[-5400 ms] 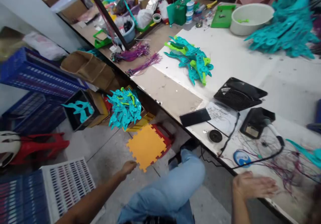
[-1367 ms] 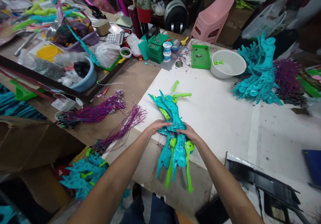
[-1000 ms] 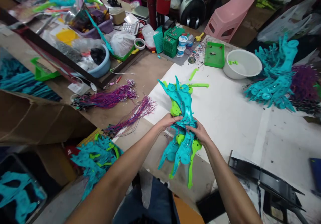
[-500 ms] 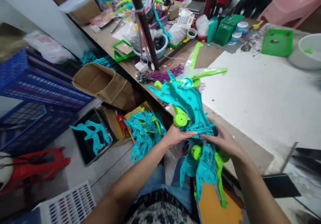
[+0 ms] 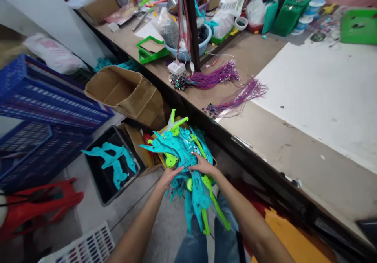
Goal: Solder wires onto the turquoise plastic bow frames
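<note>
Low beside the cluttered bench [image 5: 273,127], left hand [image 5: 169,176] and right hand [image 5: 204,167] clasp turquoise parts [image 5: 176,147] near a carton [image 5: 144,103].

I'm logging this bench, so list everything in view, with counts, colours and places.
plastic pieces: many, teal and lime, at hands
bin: one, black, floor left, teal pieces inside
carton: one, brown, beside table
crates: several, blue, far left
slatted crate: one, white, bottom left
plastic object: one, red, far left
table: one, brown, right
sheet: one, white, table
wire bundles: two, purple, table edge
trays: at least two, green, table
basin: one, light blue, table
mat: one, orange, lower right
clutter: uncountable, mixed colours, top
left hand: one, gripping plastic pieces
right hand: one, gripping plastic pieces
legs: two, blue jeans, bottom
</note>
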The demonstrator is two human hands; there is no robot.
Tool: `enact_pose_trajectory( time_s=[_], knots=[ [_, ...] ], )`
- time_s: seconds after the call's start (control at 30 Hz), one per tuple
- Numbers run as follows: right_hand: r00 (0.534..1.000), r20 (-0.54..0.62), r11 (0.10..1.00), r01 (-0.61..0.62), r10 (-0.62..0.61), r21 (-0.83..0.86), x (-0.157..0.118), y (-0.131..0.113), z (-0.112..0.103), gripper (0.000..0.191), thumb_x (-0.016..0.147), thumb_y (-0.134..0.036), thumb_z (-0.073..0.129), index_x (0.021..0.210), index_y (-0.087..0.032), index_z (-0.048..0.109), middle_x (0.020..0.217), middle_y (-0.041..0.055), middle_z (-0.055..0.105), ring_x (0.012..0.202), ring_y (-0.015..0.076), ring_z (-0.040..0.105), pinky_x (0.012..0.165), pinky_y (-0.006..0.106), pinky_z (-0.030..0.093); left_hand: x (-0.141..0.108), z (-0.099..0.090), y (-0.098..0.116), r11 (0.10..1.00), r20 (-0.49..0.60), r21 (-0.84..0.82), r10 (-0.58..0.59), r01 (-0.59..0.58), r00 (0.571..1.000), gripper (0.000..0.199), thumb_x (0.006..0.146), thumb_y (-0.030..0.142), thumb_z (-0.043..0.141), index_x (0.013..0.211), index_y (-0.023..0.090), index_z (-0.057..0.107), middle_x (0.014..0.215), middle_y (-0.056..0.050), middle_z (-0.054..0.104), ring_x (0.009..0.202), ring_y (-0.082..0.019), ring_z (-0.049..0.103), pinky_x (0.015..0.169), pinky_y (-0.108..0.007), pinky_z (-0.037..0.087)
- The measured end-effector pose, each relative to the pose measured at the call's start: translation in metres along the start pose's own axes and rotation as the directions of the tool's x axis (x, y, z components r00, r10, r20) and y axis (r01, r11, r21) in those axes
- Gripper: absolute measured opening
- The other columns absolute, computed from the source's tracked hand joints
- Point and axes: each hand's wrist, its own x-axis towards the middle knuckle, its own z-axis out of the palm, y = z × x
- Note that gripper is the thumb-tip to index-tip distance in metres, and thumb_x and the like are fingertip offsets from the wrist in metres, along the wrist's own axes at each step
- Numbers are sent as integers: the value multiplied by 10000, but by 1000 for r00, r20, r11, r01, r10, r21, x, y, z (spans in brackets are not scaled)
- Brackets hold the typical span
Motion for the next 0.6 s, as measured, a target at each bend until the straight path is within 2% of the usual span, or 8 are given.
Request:
enact_pose_trajectory(
  time_s=[0.1,0.23,0.33,0.47,0.53,0.6],
  knots=[
    [999,-8,998,-31,31,-48,32,28,4,831,592,-365,808,1327,-178,466,1117,72,657,968,246,634,868,389,506,35,-12,-18,1000,-3,12,-11,12,1000,716,530,390,867,1146,109,635,1174,-178,663,1208,-366,539,1021,-508,438],
    [998,-57,992,-40,33,-121,55,51,6,832,580,-378,816,1320,-186,488,1253,92,598,1138,283,568,971,395,449,65,-17,-34,999,-35,24,-27,28,999,702,491,372,883,1095,97,656,1189,-179,655,1230,-366,518,1052,-491,411],
    [995,-94,982,-53,36,-182,59,60,8,821,580,-382,815,1314,-180,510,1286,117,578,1223,326,505,1031,435,392,76,-20,-40,997,-68,42,-57,60,996,700,471,370,889,1077,101,664,1175,-180,661,1208,-380,534,1041,-514,414],
    [990,-141,969,-53,20,-240,54,64,7,795,565,-389,829,1285,-188,556,1242,133,592,1208,351,502,1043,475,357,82,-21,-45,993,-103,70,-85,93,991,691,469,361,889,1062,88,664,1153,-192,669,1187,-382,551,1019,-516,431],
    [986,-166,969,-34,-7,-246,51,65,1,697,598,-394,815,1234,-210,600,1195,109,612,1161,316,536,1024,439,380,84,-20,-46,992,-115,80,-83,92,990,687,480,359,884,1072,95,658,1157,-190,668,1177,-372,562,1010,-508,441],
    [976,-217,970,-26,-28,-241,50,68,-8,502,698,-403,747,1156,-227,642,1149,80,625,1114,267,558,1001,396,402,87,-18,-48,992,-131,93,-76,89,988,669,505,362,872,1080,101,652,1159,-190,667,1161,-366,576,998,-508,451]
  ],
)
